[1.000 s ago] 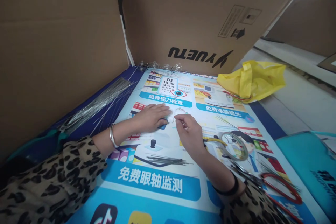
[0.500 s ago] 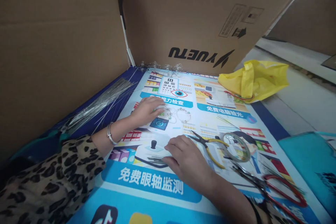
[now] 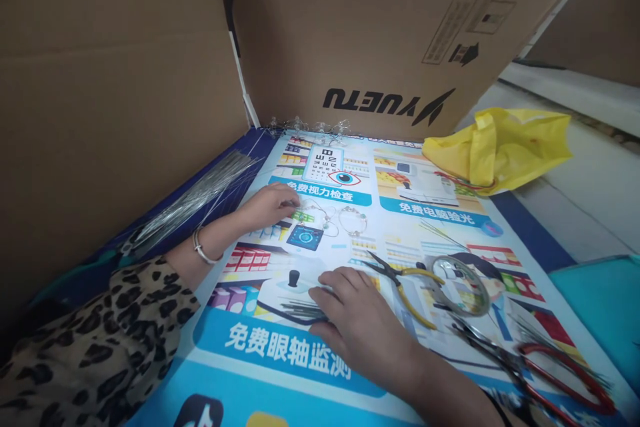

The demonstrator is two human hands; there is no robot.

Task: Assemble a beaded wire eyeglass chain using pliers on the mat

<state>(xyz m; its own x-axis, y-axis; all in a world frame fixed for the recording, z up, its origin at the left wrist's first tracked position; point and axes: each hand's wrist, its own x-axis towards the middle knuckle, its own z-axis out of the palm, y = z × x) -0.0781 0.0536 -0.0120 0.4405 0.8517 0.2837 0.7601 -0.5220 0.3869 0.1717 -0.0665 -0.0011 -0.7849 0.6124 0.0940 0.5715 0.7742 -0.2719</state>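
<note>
My left hand [image 3: 270,205] hovers over or rests on the printed sheet, fingers loosely bent and no held thing visible. Just right of its fingertips lies a thin wire loop with small beads [image 3: 326,220]. Beside that is a beaded bracelet [image 3: 353,221]. Nearer to me, my right hand [image 3: 357,317] lies palm down with its fingers a little apart. By its fingertips are several short dark wire pieces [image 3: 301,309], partly covered by the hand. Yellow-handled pliers [image 3: 411,287] lie right of it, next to a roll of clear tape or wire [image 3: 461,285].
Red-handled scissors [image 3: 560,373] lie at the right front, with thin wires near them. A yellow bag [image 3: 525,150] is at the back right, a teal pouch [image 3: 600,307] at the right edge. Long wires [image 3: 200,197] lie on the left. Cardboard walls [image 3: 300,33] stand behind and left.
My left hand has drawn back to the left, away from the wire loop, and its fingers are more bent. My right hand has shifted little. The view has turned slightly.
</note>
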